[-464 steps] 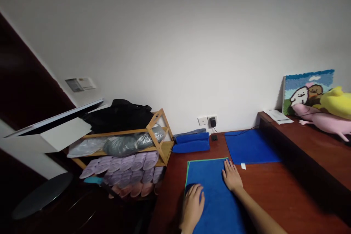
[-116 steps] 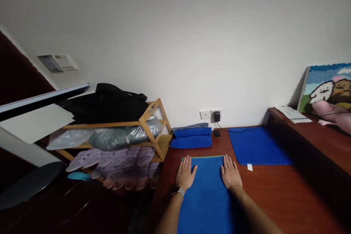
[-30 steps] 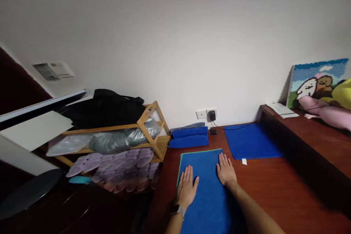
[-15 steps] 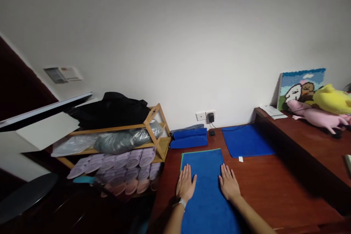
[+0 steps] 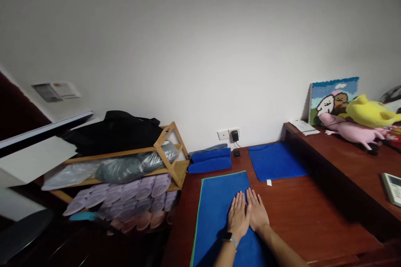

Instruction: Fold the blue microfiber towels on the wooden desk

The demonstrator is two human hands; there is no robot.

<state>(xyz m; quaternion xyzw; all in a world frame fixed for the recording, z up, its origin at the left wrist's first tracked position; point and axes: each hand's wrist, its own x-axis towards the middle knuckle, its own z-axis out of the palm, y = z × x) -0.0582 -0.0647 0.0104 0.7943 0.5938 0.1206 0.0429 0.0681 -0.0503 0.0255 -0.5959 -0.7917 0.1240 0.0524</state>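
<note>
A blue towel (image 5: 213, 204) with green edging lies flat, long side toward me, on the reddish-brown desk (image 5: 300, 217). Palm down on its right part rests my left hand (image 5: 238, 216), fingers stretched out, a watch on the wrist. Right beside it, my right hand (image 5: 257, 210) lies flat along the towel's right edge, fingers straight. The two hands touch or nearly touch at the thumbs. Neither holds anything.
Folded blue cloths (image 5: 209, 160) lie by the wall, left of a plugged-in black adapter (image 5: 234, 135). Another blue cloth (image 5: 275, 160) is spread at the back. Plush toys (image 5: 351, 129) sit on the raised right surface. A wooden rack (image 5: 169, 133) with slippers stands left.
My left hand has slid right across the towel from its left edge to beside my right hand. My right hand stays at the right edge. The view has shifted slightly right.
</note>
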